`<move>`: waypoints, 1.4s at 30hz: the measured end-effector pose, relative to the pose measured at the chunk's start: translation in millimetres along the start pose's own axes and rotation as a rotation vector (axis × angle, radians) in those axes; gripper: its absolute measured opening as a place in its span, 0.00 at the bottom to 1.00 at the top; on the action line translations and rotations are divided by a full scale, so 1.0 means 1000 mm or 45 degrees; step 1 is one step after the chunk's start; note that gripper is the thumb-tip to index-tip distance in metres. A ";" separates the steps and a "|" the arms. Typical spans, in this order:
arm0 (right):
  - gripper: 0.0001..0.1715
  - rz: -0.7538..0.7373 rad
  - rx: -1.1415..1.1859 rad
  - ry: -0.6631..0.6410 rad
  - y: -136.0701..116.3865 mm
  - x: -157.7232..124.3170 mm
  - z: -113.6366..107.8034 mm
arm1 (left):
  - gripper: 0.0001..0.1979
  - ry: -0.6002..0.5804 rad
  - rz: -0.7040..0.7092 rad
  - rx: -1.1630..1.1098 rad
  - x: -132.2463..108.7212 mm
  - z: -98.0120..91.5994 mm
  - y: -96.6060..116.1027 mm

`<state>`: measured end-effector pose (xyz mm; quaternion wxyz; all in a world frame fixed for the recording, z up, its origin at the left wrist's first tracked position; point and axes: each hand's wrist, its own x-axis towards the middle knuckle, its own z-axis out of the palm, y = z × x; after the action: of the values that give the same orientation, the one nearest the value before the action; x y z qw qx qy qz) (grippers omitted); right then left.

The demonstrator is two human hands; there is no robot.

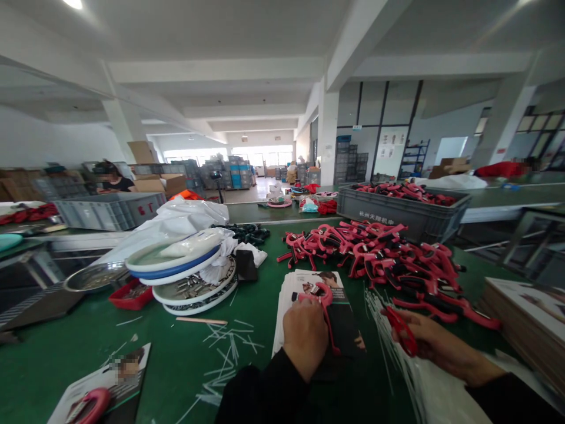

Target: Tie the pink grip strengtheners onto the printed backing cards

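Observation:
My left hand is closed around a pink spring hand grip, pressing it onto the top card of a stack of printed cards. The grip's curved top and one long leg show past my fingers; the rest is covered. Over to the right, my right hand holds what look like red-handled scissors, with the blades not clear to see. Beneath it lies a bundle of thin white ties. A large heap of pink-and-black hand grips lies just beyond both hands.
A grey crate of more grips stands behind the heap. Stacked round trays with metal parts, a red box and a steel bowl sit left. Loose white ties litter the green tabletop. Another card carries a pink grip.

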<state>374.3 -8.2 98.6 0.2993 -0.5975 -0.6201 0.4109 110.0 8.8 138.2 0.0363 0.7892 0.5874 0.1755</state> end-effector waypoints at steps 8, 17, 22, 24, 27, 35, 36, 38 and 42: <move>0.20 -0.541 -1.331 0.205 -0.072 0.009 0.033 | 0.07 0.020 0.037 -0.216 0.008 0.004 -0.027; 0.26 -1.015 -2.053 0.457 -0.097 0.025 0.058 | 0.07 0.107 0.092 -0.464 0.002 0.015 -0.030; 0.23 -1.097 -2.066 0.374 -0.094 0.028 0.056 | 0.09 0.187 0.095 -0.652 0.002 0.024 -0.034; 0.20 -1.113 -2.021 0.323 -0.094 0.030 0.054 | 0.09 0.215 0.122 -0.691 0.001 0.026 -0.035; 0.14 -1.081 -1.930 0.227 -0.097 0.031 0.051 | 0.09 0.274 0.132 -0.767 0.000 0.028 -0.035; 0.10 -0.862 -1.758 -0.055 -0.111 0.023 0.043 | 0.12 0.490 -0.157 -0.907 0.001 0.031 -0.045; 0.14 -0.807 -1.749 -0.061 -0.117 0.021 0.041 | 0.13 0.561 -0.228 -0.890 -0.002 0.029 -0.048; 0.20 -0.689 -1.741 -0.106 -0.130 0.017 0.038 | 0.19 0.694 -0.291 -0.790 -0.011 0.023 -0.054; 0.21 -0.559 -1.673 -0.352 -0.156 0.015 0.042 | 0.12 0.495 0.057 -0.575 -0.034 0.014 -0.062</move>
<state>259.0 8.0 211.6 -0.1291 -0.4579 -0.8784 -0.0463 49.4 -1.5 100.9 0.0938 0.7256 0.5118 0.4503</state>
